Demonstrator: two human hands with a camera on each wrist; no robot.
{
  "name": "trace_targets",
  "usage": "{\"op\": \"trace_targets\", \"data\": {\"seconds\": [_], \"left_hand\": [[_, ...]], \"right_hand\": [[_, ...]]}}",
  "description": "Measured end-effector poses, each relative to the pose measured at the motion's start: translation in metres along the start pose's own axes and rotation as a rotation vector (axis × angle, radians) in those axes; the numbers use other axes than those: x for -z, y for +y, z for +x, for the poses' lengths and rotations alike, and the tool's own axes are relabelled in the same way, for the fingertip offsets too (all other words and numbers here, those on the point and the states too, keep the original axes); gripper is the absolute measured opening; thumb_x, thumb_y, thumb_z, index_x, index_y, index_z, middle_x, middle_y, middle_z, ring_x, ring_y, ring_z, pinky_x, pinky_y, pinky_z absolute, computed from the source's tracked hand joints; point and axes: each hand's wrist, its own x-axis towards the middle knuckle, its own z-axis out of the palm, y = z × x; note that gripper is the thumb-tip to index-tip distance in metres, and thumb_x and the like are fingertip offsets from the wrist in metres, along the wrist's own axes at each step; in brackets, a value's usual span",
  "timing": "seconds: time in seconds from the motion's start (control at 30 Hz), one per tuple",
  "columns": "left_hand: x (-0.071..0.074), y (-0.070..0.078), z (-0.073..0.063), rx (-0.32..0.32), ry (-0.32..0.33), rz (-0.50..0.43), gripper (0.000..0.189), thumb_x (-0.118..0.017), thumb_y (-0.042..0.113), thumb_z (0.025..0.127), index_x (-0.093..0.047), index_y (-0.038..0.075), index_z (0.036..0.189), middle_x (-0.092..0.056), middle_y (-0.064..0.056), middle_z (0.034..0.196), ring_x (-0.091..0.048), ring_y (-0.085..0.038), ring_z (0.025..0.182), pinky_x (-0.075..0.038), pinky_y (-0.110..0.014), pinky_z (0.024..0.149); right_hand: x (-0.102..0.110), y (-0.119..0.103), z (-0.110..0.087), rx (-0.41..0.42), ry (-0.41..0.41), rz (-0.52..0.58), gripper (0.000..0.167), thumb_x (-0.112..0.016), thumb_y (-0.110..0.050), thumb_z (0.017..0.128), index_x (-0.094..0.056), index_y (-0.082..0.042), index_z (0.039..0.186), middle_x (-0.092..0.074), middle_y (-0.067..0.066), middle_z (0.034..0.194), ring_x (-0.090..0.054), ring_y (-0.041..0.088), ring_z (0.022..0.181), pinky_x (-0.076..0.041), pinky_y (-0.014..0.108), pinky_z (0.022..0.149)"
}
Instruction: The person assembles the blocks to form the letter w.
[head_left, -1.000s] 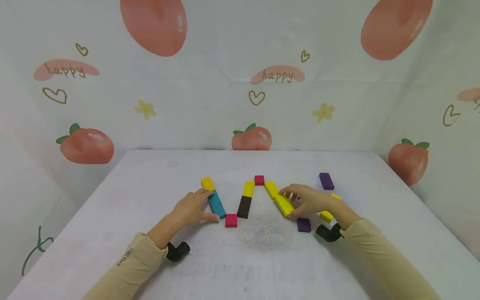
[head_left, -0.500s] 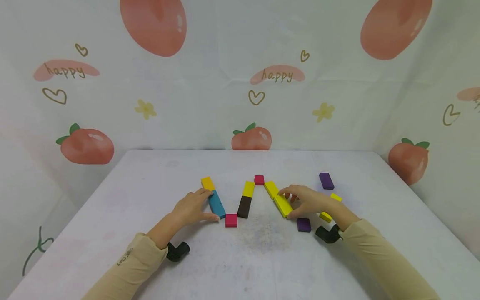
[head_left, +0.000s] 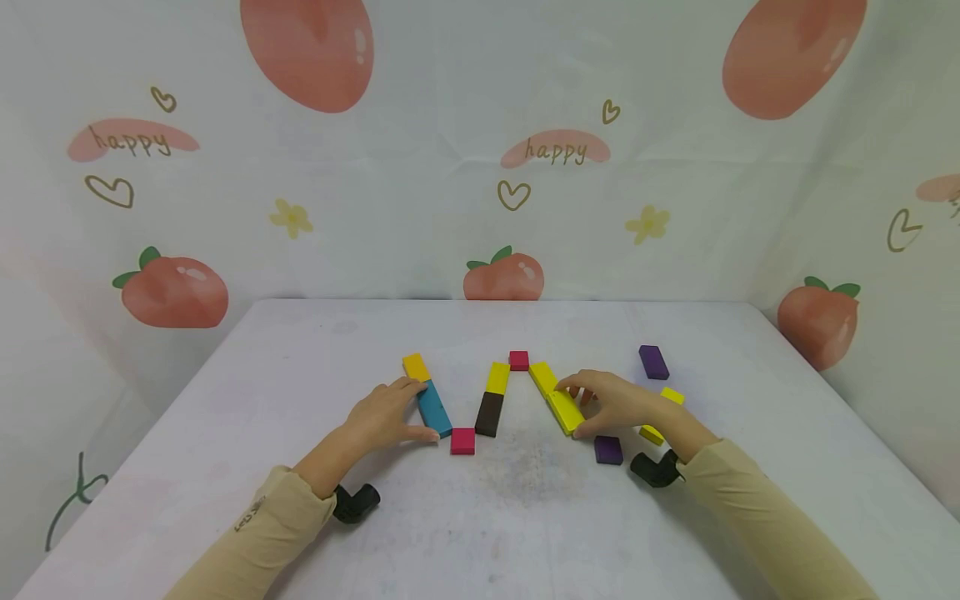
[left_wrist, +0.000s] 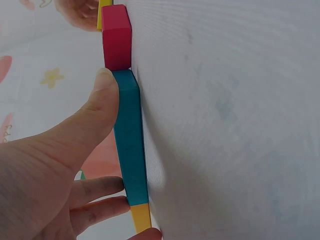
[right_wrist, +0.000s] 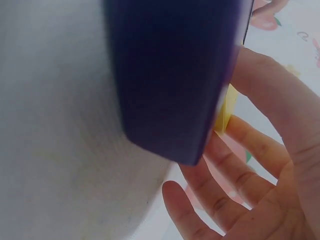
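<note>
My left hand (head_left: 384, 414) lies over a blue block (head_left: 434, 409), its fairly straight thumb and fingers touching the upper edge in the left wrist view. An orange-yellow block (head_left: 416, 367) adjoins the blue one's far end, and a red block (head_left: 462, 442) its near end. With thumb and fingertips, my right hand (head_left: 617, 398) holds a yellow block (head_left: 566, 412) by its ends, against another yellow block (head_left: 543, 380). In the right wrist view a purple block (right_wrist: 170, 85) hides much of the held one.
Between the hands, a dark brown block (head_left: 489, 414) and a yellow block (head_left: 497, 377) lead up to a second red block (head_left: 519, 361). Farther right lie another purple block (head_left: 653, 362) and yellow pieces (head_left: 652, 433), partly behind the right wrist. Black wrist devices (head_left: 357, 503) hang beneath the sleeves.
The right hand has shifted the held yellow block slightly left, closer in line with the yellow block beyond it. The left hand stays in place.
</note>
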Motion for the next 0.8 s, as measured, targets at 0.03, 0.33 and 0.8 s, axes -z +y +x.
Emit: {"op": "trace_targets", "data": {"seconds": [0.03,0.33,0.8], "left_hand": [[-0.0002,-0.0002,0.0001,-0.001,0.001,0.000,0.082,-0.075,0.048,0.072,-0.047,0.004,0.134,-0.046,-0.018,0.140,-0.052,-0.036,0.111,-0.050,-0.049,0.092],[-0.0004,-0.0003,0.0000,-0.007,0.008,0.000,0.082,-0.075,0.048,0.072,-0.047,0.003,0.134,-0.046,-0.018,0.139,-0.052,-0.036,0.110,-0.050,-0.049,0.091],[-0.0016,-0.0005,0.0001,0.000,0.007,0.001,0.081,-0.075,0.048,0.072,-0.047,0.004,0.134,-0.047,-0.018,0.139,-0.052,-0.036,0.113,-0.049,-0.049,0.093]], "right_hand": [[-0.0002,0.0000,0.0001,-0.001,0.000,0.000,0.064,-0.077,-0.029,0.075,-0.051,-0.010,0.130,-0.058,0.004,0.110,-0.052,0.014,0.094,-0.047,0.025,0.081],[0.0000,0.0003,-0.0003,-0.007,0.003,0.022,0.062,-0.077,-0.029,0.076,-0.051,-0.012,0.129,-0.059,0.004,0.110,-0.053,0.016,0.095,-0.047,0.029,0.083],[0.0012,0.0044,-0.0036,0.001,-0.003,0.040,0.058,-0.075,-0.031,0.078,-0.052,-0.012,0.127,-0.060,0.004,0.111,-0.053,0.017,0.097,-0.048,0.030,0.085]]}}
